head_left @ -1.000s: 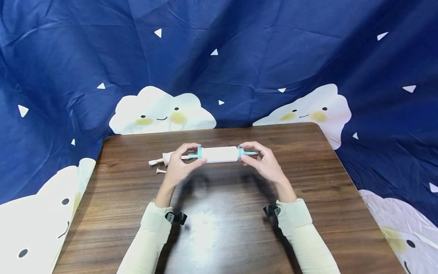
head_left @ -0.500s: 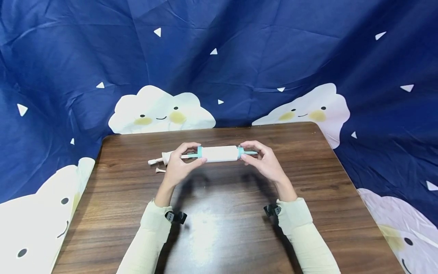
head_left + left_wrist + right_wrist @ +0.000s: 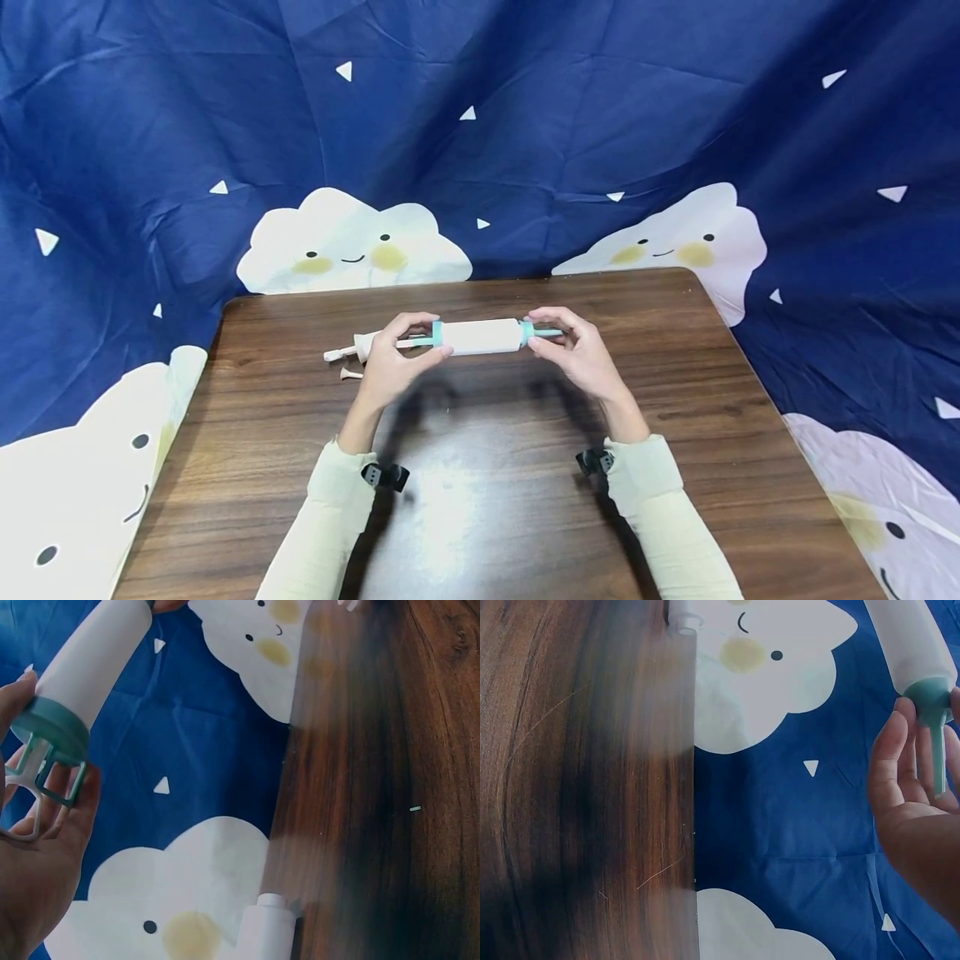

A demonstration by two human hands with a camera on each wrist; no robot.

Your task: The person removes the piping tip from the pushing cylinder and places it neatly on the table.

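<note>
Dark-blue cloud-print cloth (image 3: 480, 125), backdrop; wood-grain surface (image 3: 712, 467), in front. White-barrelled syringe (image 3: 482, 337), held level above the surface's far half. Left hand (image 3: 392, 360): thumb and fingers pinching the syringe at its teal cap (image 3: 52, 726). Right hand (image 3: 587, 358): pinching the base of the teal nozzle (image 3: 939, 761). White tubular part (image 3: 363, 345), partly hidden behind the left hand; small peg-like piece (image 3: 348, 374) just beside it.

A dark wood-grain table (image 3: 720, 467) carries a white stemmed tube (image 3: 364, 345) and a small flared piece (image 3: 350, 374) near it.
</note>
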